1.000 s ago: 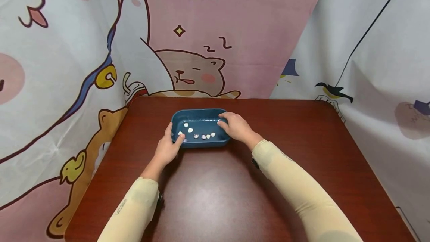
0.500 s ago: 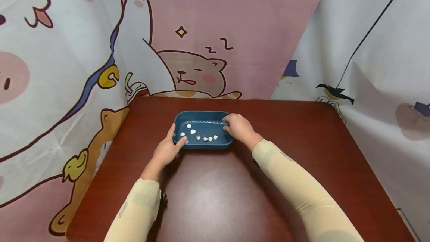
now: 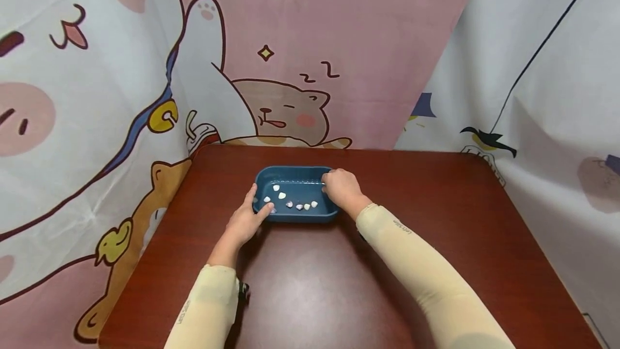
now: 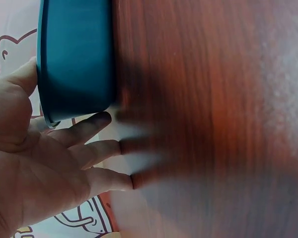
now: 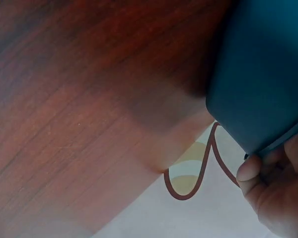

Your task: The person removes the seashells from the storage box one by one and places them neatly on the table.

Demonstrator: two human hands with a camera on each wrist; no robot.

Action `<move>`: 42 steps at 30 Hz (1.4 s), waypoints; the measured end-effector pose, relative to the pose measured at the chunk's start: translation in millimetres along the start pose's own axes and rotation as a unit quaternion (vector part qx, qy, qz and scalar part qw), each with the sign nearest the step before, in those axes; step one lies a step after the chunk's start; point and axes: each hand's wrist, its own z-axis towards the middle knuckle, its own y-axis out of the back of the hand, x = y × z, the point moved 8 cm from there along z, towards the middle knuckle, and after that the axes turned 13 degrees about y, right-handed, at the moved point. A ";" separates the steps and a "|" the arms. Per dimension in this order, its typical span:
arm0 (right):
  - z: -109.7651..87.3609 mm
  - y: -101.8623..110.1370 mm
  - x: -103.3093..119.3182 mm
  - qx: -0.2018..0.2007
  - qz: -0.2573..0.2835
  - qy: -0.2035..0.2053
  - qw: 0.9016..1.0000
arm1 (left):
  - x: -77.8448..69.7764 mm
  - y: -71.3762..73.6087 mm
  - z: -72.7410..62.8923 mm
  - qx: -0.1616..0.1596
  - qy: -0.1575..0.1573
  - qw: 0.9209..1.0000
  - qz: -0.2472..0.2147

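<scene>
In the head view a dark blue rectangular tray (image 3: pixel 294 217) is on the table. Several small pale, shell-like pieces (image 3: pixel 282 195) lie scattered on its bottom, a few tinged purple. At the tray's left end my left hand (image 3: pixel 244 222) holds the near corner, thumb over the rim and fingers spread along the outside. The left wrist view shows that thumb (image 4: pixel 25 75) against the rim. My right hand (image 3: pixel 342 190) grips the right end with curled fingers at the rim. In the right wrist view, fingers (image 5: pixel 249 168) bend at the rim; their inner side is partly hidden.
The reddish-brown wooden table (image 3: pixel 310 284) reaches back to a cartoon-printed cloth (image 3: pixel 368 58), which hangs behind it and along both sides. Cream sleeves (image 3: pixel 407 255) cover both forearms. Dark wrist devices (image 3: pixel 244 291) show beneath.
My right hand's fingers were spread over the tray's inside and have drawn back and curled at its right rim. The left hand keeps its hold. The head view has shifted slightly.
</scene>
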 end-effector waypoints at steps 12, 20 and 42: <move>10.2 3.4 -1.4 -0.005 -0.008 -0.019 1.000 | -3.7 8.1 -0.3 -0.002 0.007 1.000 0.001; 10.3 0.0 -0.3 0.005 -0.018 -0.010 1.000 | -2.2 6.1 0.4 -0.002 0.006 1.000 0.012; 6.4 -26.7 24.4 0.116 0.037 0.086 0.989 | 0.6 1.6 0.0 -0.002 0.008 1.000 0.017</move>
